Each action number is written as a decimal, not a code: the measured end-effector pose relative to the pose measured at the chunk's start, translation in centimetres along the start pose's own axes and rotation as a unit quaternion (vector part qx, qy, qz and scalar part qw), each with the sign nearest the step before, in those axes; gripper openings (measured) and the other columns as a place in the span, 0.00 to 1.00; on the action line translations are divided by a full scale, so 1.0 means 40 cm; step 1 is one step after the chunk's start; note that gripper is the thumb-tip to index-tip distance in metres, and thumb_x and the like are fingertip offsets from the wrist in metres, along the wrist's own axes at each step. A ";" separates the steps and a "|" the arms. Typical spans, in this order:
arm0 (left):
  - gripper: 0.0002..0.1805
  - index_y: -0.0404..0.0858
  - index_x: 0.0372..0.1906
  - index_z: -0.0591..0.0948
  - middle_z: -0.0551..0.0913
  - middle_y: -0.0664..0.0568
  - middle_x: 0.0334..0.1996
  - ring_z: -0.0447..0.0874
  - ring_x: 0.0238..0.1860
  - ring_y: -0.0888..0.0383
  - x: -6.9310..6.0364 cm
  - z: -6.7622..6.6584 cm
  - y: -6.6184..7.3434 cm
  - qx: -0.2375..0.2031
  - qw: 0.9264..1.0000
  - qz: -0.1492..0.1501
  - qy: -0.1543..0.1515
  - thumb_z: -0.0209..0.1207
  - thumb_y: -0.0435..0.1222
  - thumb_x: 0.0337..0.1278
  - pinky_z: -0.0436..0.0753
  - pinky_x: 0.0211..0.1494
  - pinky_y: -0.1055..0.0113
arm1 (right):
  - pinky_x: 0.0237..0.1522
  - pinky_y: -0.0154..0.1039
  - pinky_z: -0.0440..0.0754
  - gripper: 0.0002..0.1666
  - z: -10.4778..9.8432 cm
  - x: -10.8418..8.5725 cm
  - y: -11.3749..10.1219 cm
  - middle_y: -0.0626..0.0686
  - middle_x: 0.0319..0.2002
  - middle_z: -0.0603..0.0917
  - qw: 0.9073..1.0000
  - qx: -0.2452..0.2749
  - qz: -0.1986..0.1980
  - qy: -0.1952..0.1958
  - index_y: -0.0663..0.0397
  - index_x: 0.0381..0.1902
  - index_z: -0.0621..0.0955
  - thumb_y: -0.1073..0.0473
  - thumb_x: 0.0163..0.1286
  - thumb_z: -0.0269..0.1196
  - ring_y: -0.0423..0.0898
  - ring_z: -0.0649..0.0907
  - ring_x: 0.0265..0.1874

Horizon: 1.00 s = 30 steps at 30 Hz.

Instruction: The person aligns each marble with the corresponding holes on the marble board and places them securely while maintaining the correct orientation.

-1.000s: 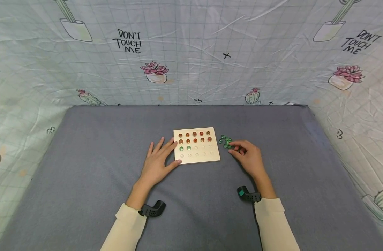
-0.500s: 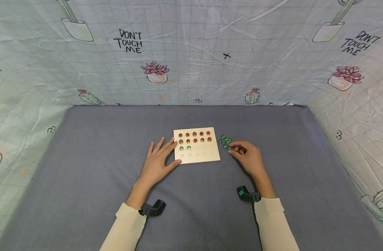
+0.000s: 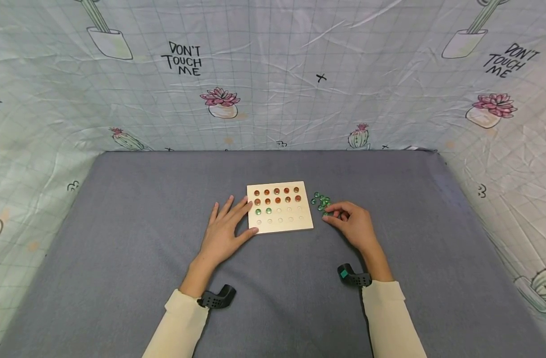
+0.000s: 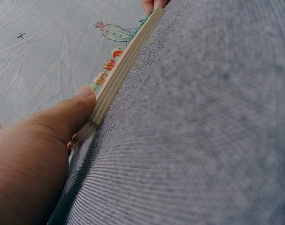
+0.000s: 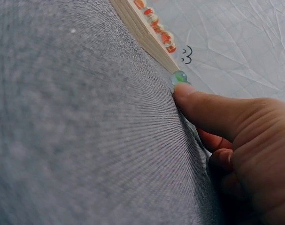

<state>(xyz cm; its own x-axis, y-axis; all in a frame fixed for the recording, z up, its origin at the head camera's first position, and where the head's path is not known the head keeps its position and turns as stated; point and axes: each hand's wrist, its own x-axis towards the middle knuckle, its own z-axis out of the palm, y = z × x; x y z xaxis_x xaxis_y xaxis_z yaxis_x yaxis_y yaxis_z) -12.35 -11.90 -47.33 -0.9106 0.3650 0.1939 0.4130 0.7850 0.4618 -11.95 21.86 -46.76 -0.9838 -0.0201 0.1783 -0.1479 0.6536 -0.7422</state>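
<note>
A pale wooden board (image 3: 284,226) with rows of round hollows lies on the grey cloth. Orange-red marbles (image 3: 278,200) fill its two far rows, and two green marbles (image 3: 258,212) sit at the left of the third row. My left hand (image 3: 221,238) rests with spread fingers along the board's left side, thumb at the near corner. To the right of the board is a small cluster of green marbles (image 3: 317,195). My right hand (image 3: 355,226) is at its near side, thumb and curled fingers pinching a green marble (image 5: 179,77), mostly hidden in the head view.
A grey cloth (image 3: 134,209) covers the table. Behind it and at both sides hangs a pale curtain (image 3: 273,99) printed with cacti and lettering. Each wrist carries a black camera band (image 3: 217,298).
My right thumb and fingertips have shifted slightly left at the near edge of the green cluster. My left hand and the board stay in place.
</note>
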 end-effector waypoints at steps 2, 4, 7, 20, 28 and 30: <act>0.38 0.46 0.70 0.68 0.64 0.53 0.70 0.49 0.73 0.47 0.000 0.001 0.001 -0.001 1.000 0.000 0.001 0.61 0.56 0.57 0.38 0.74 0.47 | 0.20 0.33 0.65 0.10 -0.001 -0.001 0.000 0.47 0.25 0.76 1.000 -0.005 -0.002 -0.005 0.50 0.35 0.87 0.57 0.55 0.74 0.43 0.69 0.19; 0.38 0.46 0.70 0.68 0.64 0.53 0.70 0.49 0.73 0.47 -0.001 0.002 0.002 -0.001 1.000 -0.001 0.002 0.61 0.56 0.56 0.38 0.74 0.46 | 0.20 0.33 0.65 0.09 -0.003 -0.002 0.001 0.47 0.25 0.77 1.000 -0.007 -0.003 -0.010 0.50 0.35 0.87 0.57 0.55 0.73 0.44 0.69 0.20; 0.39 0.45 0.70 0.68 0.64 0.52 0.70 0.49 0.73 0.47 -0.002 0.003 0.002 -0.001 1.000 -0.002 0.004 0.62 0.56 0.56 0.38 0.74 0.46 | 0.21 0.34 0.65 0.09 -0.004 -0.003 0.001 0.46 0.25 0.77 1.000 -0.010 -0.005 -0.015 0.50 0.35 0.87 0.56 0.55 0.74 0.44 0.69 0.20; 0.38 0.46 0.70 0.68 0.64 0.53 0.70 0.48 0.73 0.47 -0.009 0.009 0.004 0.002 1.000 -0.001 0.003 0.60 0.57 0.57 0.38 0.74 0.46 | 0.22 0.34 0.65 0.14 -0.006 -0.009 0.016 0.45 0.23 0.73 0.997 0.020 -0.071 -0.025 0.44 0.38 0.87 0.59 0.51 0.76 0.41 0.69 0.21; 0.38 0.46 0.70 0.68 0.64 0.53 0.70 0.49 0.73 0.47 -0.009 0.004 0.005 -0.003 1.000 0.004 0.007 0.61 0.56 0.57 0.38 0.74 0.46 | 0.21 0.34 0.64 0.12 0.001 -0.008 0.020 0.44 0.21 0.72 0.997 0.016 -0.074 -0.030 0.43 0.37 0.87 0.58 0.53 0.74 0.41 0.68 0.20; 0.39 0.46 0.71 0.67 0.64 0.53 0.70 0.49 0.73 0.46 -0.008 0.005 0.006 -0.003 1.000 0.003 0.006 0.61 0.56 0.57 0.38 0.74 0.46 | 0.21 0.34 0.64 0.12 0.000 -0.007 0.021 0.44 0.21 0.72 0.997 0.013 -0.072 -0.031 0.43 0.38 0.88 0.58 0.53 0.74 0.42 0.68 0.20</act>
<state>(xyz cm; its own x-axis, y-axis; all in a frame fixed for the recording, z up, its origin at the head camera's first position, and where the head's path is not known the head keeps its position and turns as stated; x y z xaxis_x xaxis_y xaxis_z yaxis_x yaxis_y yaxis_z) -11.95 -11.74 -47.47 -0.9083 0.3633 0.2075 0.4183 0.7801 0.4652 -11.79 22.40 -47.42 -0.9566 -0.1598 0.2439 -0.2894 0.6208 -0.7286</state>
